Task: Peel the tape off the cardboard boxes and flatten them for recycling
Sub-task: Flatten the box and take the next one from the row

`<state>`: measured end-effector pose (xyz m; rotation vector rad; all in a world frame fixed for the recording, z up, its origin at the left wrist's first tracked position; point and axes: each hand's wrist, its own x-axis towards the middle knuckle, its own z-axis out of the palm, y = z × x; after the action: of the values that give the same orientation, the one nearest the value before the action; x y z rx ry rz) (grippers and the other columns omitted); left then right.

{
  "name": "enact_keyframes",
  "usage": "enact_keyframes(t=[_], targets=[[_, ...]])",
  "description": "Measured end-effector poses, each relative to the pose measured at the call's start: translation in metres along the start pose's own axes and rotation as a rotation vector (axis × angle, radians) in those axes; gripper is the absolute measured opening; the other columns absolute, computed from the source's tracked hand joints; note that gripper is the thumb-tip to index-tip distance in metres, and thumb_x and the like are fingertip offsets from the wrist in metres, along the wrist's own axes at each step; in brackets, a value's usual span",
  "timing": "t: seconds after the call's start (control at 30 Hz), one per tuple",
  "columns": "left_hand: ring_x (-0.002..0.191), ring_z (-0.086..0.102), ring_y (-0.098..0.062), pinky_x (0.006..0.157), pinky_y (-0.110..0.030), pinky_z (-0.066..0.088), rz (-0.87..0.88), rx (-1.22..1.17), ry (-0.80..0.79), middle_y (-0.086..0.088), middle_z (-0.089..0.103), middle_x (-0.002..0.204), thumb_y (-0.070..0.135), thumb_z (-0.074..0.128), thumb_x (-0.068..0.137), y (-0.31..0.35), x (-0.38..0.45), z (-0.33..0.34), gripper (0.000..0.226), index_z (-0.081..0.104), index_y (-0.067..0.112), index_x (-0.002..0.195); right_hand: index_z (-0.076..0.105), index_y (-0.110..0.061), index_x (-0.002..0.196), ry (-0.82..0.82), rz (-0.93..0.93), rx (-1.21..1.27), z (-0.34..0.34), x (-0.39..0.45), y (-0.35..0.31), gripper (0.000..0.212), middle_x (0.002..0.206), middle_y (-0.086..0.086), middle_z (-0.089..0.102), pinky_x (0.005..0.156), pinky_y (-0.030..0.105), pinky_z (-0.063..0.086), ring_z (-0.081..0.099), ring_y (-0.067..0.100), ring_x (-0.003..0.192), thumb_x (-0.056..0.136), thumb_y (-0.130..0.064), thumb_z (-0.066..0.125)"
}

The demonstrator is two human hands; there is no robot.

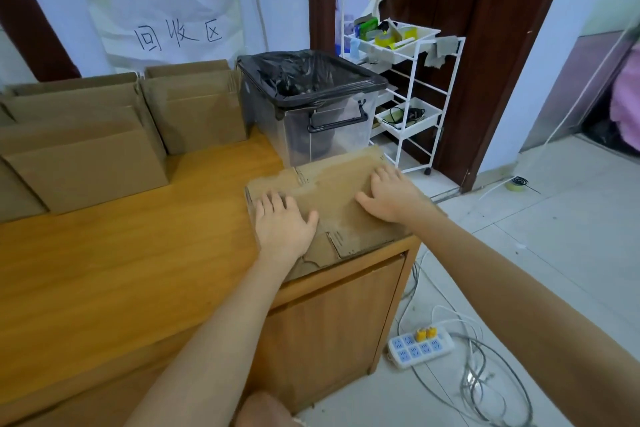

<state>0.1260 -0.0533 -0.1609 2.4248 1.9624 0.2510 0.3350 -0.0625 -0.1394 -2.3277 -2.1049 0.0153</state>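
- The fingers of the left hand (282, 224) and the right hand (389, 194) lie straight and spread, pressing flat; they grip nothing.
- Under them the flattened cardboard box (332, 208) lies at the right end of the table (121, 260), near the centre of the frame.
- It looks light and stiff, and probably springs back at the folds; taking it by two opposite edges seems best.
- More cardboard boxes (83, 142) stand at the left of the frame, a lined bin (308, 104) behind, and a power strip (420, 347) on the tiled floor.
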Motion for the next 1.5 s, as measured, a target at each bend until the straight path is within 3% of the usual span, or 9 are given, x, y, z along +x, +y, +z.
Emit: enact_keyframes(t=[0.1,0.23,0.4,0.6,0.77,0.87,1.03,1.2,1.5], targets=[[0.139,0.025,-0.034,0.114,-0.042,0.018,0.092,0.029,0.006,-0.021,0.036,0.146,0.056,0.029,0.094,-0.001,0.010,-0.010,0.060,0.043,0.011,0.131,0.018,-0.019,0.152,-0.020,-0.162,0.078,-0.002,0.002,-0.037,0.062,0.161,0.004,0.010,0.119,0.048,0.002,0.002,0.020,0.148,0.100,-0.051,0.023],[0.147,0.005,-0.031,0.119,-0.047,0.006,0.130,-0.066,-0.066,-0.019,0.017,0.157,0.053,0.031,0.096,-0.006,0.018,-0.007,0.067,0.030,0.003,0.140,0.015,-0.035,0.152,-0.023,-0.169,0.061,0.009,0.006,-0.049,0.059,0.161,-0.006,0.007,0.117,0.054,-0.002,-0.001,0.016,0.148,0.098,-0.057,0.021],[0.148,0.002,-0.025,0.120,-0.041,0.004,0.073,-0.097,-0.072,-0.016,0.009,0.159,0.056,0.028,0.096,-0.010,0.020,-0.003,0.075,0.017,0.003,0.147,0.010,-0.022,0.154,-0.021,-0.030,0.144,0.014,0.014,0.008,0.063,0.161,0.000,0.003,0.120,0.038,-0.001,-0.002,0.015,0.148,0.100,-0.053,0.020],[0.148,0.001,-0.018,0.120,-0.035,0.001,-0.010,-0.126,-0.064,-0.005,0.006,0.161,0.063,0.022,0.093,-0.008,0.018,0.000,0.078,0.011,0.015,0.154,0.013,-0.018,0.154,-0.020,-0.009,0.238,0.021,0.017,0.025,0.062,0.161,-0.001,0.004,0.120,0.038,0.001,-0.001,0.014,0.148,0.101,-0.049,0.023],[0.138,0.027,-0.027,0.112,-0.040,0.020,-0.013,-0.079,-0.097,-0.010,0.029,0.150,0.059,0.029,0.094,-0.010,0.025,-0.015,0.068,0.033,0.015,0.146,0.047,-0.005,0.132,0.033,-0.037,0.315,0.001,0.011,0.018,0.043,0.137,0.013,0.045,0.103,0.038,0.034,0.043,0.028,0.124,0.101,-0.033,0.040],[0.132,0.035,-0.027,0.108,-0.039,0.025,0.055,-0.041,-0.017,-0.011,0.038,0.144,0.046,0.029,0.099,-0.019,0.027,-0.030,0.055,0.037,0.013,0.142,0.057,-0.009,0.126,0.107,-0.126,0.221,-0.019,0.007,0.001,0.035,0.126,0.009,0.052,0.097,0.037,0.041,0.049,0.025,0.116,0.100,-0.027,0.042],[0.138,0.032,-0.025,0.111,-0.038,0.024,0.143,-0.082,0.062,-0.007,0.034,0.152,0.038,0.023,0.102,-0.038,0.021,-0.063,0.050,0.034,0.018,0.147,0.048,-0.013,0.137,0.171,-0.159,0.211,-0.059,-0.003,-0.036,0.040,0.137,0.008,0.051,0.096,0.034,0.039,0.048,0.025,0.123,0.102,-0.029,0.036],[0.144,0.021,-0.024,0.115,-0.035,0.017,0.071,-0.082,-0.016,-0.007,0.022,0.158,0.039,0.020,0.103,-0.059,0.004,-0.090,0.053,0.025,0.017,0.151,0.046,-0.015,0.139,0.164,-0.239,0.150,-0.086,-0.008,-0.074,0.040,0.140,0.008,0.047,0.098,0.037,0.041,0.047,0.026,0.125,0.103,-0.026,0.032],[0.142,0.025,-0.029,0.114,-0.039,0.023,-0.142,0.020,-0.091,-0.014,0.027,0.155,0.040,0.023,0.103,-0.136,-0.037,-0.119,0.057,0.018,0.011,0.152,0.045,-0.008,0.138,0.084,-0.352,0.029,-0.087,-0.021,-0.183,0.048,0.142,0.014,0.045,0.107,0.042,0.035,0.043,0.030,0.128,0.103,-0.037,0.028]])
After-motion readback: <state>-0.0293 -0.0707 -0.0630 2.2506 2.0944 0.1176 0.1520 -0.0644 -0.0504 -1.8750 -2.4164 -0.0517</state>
